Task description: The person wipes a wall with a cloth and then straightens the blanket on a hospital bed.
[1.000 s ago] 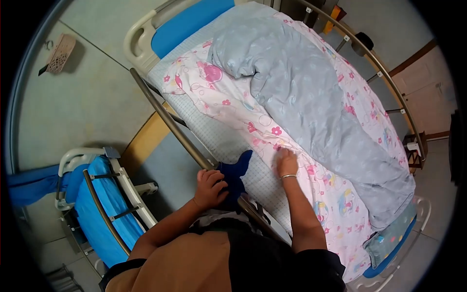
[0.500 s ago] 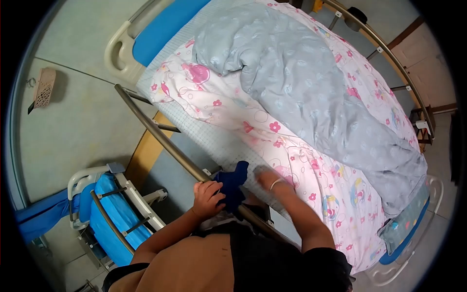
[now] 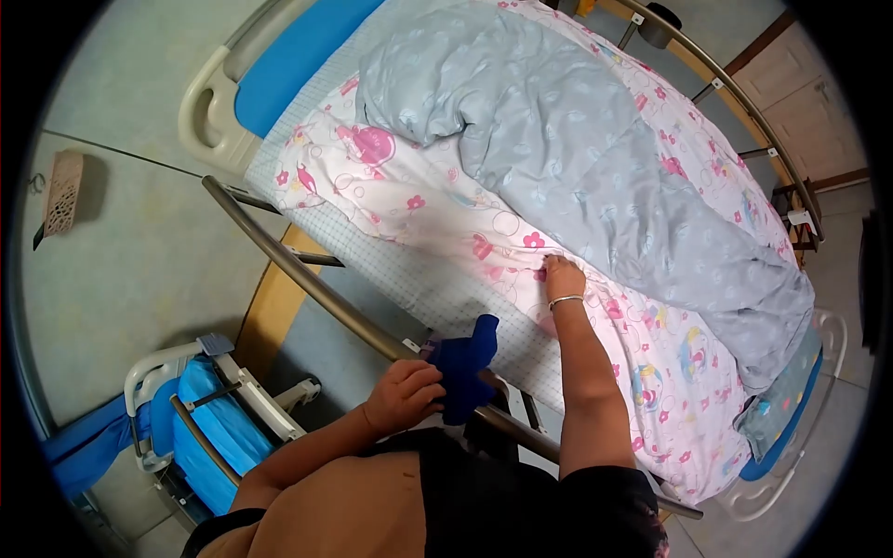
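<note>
My left hand (image 3: 404,395) is closed on a dark blue cloth (image 3: 462,367), which hangs over the bed's metal side rail (image 3: 316,284). The fingers of my right hand (image 3: 564,277), with a bangle at the wrist, are closed at the pink-and-white patterned sheet (image 3: 428,219), near the edge of the grey quilt (image 3: 567,158). Folds run through the sheet around those fingers. Along the near side of the bed, a checked pale mattress cover (image 3: 372,260) shows below the sheet.
A smaller bed with a blue cover (image 3: 214,409) stands at the lower left. A pink perforated basket (image 3: 63,192) is on the left. The bed has a blue-and-cream end board (image 3: 279,70), a far rail (image 3: 726,79) and a green pillow (image 3: 777,405) at the right.
My right hand has moved from the near edge of the sheet up and away to the fold by the quilt and closed there. The blue cloth has shifted slightly, and the view has turned a little.
</note>
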`<action>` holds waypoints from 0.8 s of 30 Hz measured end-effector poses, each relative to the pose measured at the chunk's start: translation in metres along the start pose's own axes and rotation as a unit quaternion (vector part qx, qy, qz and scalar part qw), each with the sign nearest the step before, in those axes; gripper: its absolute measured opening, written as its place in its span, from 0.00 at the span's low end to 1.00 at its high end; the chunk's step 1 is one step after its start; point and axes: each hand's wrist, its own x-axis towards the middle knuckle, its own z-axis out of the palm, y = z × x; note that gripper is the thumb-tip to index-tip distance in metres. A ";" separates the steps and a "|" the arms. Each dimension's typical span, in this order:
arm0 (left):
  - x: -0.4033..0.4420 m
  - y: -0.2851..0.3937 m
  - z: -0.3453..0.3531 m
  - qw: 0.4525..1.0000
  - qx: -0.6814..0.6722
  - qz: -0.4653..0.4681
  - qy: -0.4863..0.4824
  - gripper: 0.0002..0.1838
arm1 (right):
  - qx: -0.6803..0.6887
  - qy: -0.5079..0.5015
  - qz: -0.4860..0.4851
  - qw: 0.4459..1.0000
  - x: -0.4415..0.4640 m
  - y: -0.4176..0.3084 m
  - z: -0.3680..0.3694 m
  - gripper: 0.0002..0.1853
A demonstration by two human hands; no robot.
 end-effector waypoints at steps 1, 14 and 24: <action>-0.001 -0.001 0.000 1.000 -0.003 0.000 -0.001 0.19 | 0.045 -0.017 -0.018 0.999 -0.002 -0.001 0.000 0.06; 0.001 -0.007 0.000 0.999 -0.025 0.025 0.039 0.18 | 0.362 -0.331 -0.134 0.861 -0.097 -0.061 -0.013 0.05; -0.002 -0.010 -0.002 0.999 -0.039 0.026 0.007 0.19 | 0.111 -0.409 -0.270 0.865 -0.089 -0.079 -0.020 0.13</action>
